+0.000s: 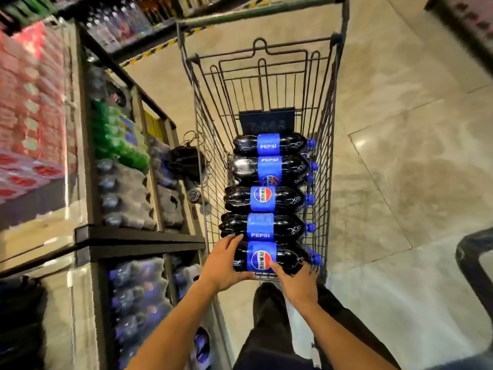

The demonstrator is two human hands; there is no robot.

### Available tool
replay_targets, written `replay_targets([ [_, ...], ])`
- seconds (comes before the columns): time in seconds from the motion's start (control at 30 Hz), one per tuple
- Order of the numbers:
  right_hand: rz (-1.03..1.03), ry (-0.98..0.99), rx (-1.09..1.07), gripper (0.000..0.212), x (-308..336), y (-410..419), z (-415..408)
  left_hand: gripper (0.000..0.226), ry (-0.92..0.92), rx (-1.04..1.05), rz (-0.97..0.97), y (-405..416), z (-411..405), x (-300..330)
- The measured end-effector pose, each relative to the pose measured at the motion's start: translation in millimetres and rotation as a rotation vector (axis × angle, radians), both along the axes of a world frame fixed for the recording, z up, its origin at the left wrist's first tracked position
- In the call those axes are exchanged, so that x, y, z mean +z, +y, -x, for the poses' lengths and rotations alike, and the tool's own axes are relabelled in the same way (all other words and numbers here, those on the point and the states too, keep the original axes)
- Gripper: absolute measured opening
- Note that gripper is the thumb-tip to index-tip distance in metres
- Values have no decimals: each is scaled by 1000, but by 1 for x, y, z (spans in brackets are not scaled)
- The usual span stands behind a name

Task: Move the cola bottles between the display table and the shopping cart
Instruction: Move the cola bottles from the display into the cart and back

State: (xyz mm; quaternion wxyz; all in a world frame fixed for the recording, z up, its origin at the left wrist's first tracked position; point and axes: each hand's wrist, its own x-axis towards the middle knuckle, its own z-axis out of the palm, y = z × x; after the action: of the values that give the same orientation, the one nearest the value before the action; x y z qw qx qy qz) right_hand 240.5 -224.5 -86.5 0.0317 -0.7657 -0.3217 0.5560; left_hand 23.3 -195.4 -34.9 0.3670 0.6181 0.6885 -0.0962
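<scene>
Low in the frame, the left hand (222,263) and right hand (298,280) curl around the nearest cola bottle (269,259), lying crosswise in the cart (326,145) at frame centre. Full, it looks heavy and slick; gripping both ends suits it.

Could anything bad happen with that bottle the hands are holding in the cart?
Maybe. Both the left hand and the right hand hold the nearest cola bottle by its smooth round sides, so it might slip and drop. It lies tight against the next bottle, so fingers could get pinched between them. All five bottles lie on their sides in the shopping cart, so they might roll and bump if it moves.
</scene>
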Motion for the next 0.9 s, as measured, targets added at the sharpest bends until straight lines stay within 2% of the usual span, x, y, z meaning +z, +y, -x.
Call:
replay_targets([
  [0.1,51,-46,-65,150,-28,1,0,127,15,-192,78,25,13,-31],
  [0.2,87,-125,-94,146,-21,13,14,122,112,-375,152,40,28,-63],
  [0.27,120,-203,-94,143,-20,18,25,121,136,-423,150,42,34,-78],
  [0.4,196,-340,-134,152,-33,35,38,124,106,-457,91,38,42,-97],
  [0.5,262,-321,-277,164,-40,57,48,119,90,-448,85,40,46,-100],
  [0.7,252,-390,-469,131,-31,62,62,113,76,-450,96,48,31,-87],
  [0.9,218,-400,-526,137,-36,60,65,114,57,-461,114,53,25,-79],
])
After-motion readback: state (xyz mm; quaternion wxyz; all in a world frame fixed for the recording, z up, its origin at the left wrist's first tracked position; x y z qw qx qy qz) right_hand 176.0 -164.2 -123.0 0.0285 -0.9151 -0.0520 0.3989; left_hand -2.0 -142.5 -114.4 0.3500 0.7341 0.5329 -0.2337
